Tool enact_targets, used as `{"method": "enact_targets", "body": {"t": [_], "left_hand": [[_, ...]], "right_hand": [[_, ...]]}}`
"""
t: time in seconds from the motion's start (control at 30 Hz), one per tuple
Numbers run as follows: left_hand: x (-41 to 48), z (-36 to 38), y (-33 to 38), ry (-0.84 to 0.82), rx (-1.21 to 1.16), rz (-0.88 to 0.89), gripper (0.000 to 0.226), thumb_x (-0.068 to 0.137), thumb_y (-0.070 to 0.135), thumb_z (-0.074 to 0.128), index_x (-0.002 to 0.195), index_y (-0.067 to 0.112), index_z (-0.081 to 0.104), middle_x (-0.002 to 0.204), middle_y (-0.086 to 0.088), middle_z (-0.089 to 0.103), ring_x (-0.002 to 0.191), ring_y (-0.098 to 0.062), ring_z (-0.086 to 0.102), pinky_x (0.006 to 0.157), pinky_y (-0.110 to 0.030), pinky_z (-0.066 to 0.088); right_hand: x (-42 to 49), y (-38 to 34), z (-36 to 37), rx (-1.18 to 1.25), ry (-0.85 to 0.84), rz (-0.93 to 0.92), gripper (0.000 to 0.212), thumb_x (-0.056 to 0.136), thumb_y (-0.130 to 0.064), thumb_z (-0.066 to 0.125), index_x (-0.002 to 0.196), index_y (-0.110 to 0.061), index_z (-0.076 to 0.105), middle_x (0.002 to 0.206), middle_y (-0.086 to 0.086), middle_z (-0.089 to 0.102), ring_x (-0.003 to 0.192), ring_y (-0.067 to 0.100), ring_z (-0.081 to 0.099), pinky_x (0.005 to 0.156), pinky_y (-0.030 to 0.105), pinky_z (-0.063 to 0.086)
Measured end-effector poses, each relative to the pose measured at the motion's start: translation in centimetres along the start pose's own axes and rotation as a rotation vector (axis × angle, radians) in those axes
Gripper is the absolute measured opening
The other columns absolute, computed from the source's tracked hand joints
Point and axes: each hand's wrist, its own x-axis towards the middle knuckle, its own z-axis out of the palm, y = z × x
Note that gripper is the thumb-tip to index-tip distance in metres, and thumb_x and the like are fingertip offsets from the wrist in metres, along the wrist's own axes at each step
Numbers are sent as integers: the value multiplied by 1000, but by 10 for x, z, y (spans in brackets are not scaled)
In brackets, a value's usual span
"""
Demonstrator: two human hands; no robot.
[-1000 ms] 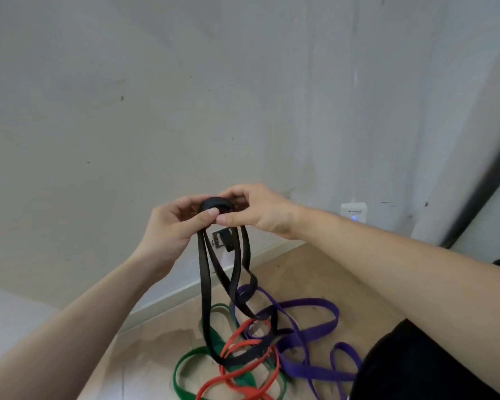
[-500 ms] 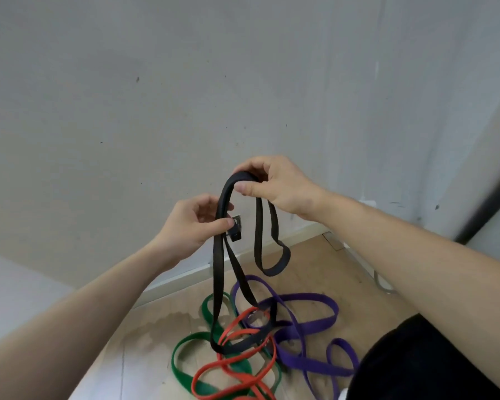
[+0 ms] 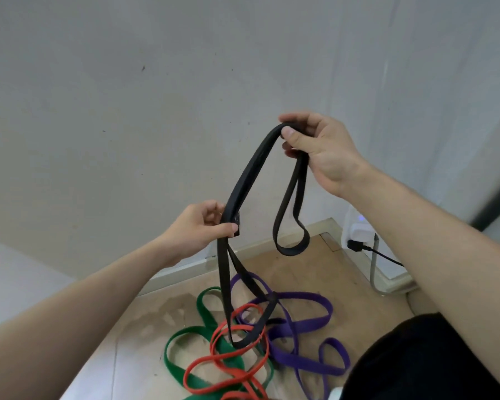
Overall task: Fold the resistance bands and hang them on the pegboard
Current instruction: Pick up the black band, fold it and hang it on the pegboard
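Observation:
A black resistance band stretches between my two hands in front of a pale wall. My right hand pinches its top fold, and a short loop hangs down from that hand. My left hand, lower and to the left, pinches two strands together at a small black tag. A long loop drops from there to the floor. On the wooden floor below lie a green band, a red band and a purple band, tangled together. No pegboard is in view.
A white skirting board runs along the wall's foot. At the right, a white plug-in device with a blue light has a black plug and cable. Dark clothing fills the lower right corner.
My right hand has lifted up and to the right with the band's top fold, pulling away from my left hand. The strand between the hands has lengthened; the camera tilted.

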Motion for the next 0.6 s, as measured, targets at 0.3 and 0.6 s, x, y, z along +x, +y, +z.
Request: {"method": "enact_targets", "body": {"t": [0.3,0.6], "left_hand": [[-1,-26,6,220,-232,30,11,89,7,73,99,12,73,86,-10,74,86,-21,71,99,-44,57],[-1,-29,27,300,-381,147,18,92,5,70,108,10,74,80,-1,74,81,-19,69,94,-38,57]], "right_hand": [[-3,34,-41,-287,-190,209,37,85,-6,77,120,-16,67,79,-3,66,79,15,61,82,32,49],[-28,57,-13,-690,-604,416,29,88,-18,76,115,-16,68,106,6,70,98,19,69,89,27,50]]}}
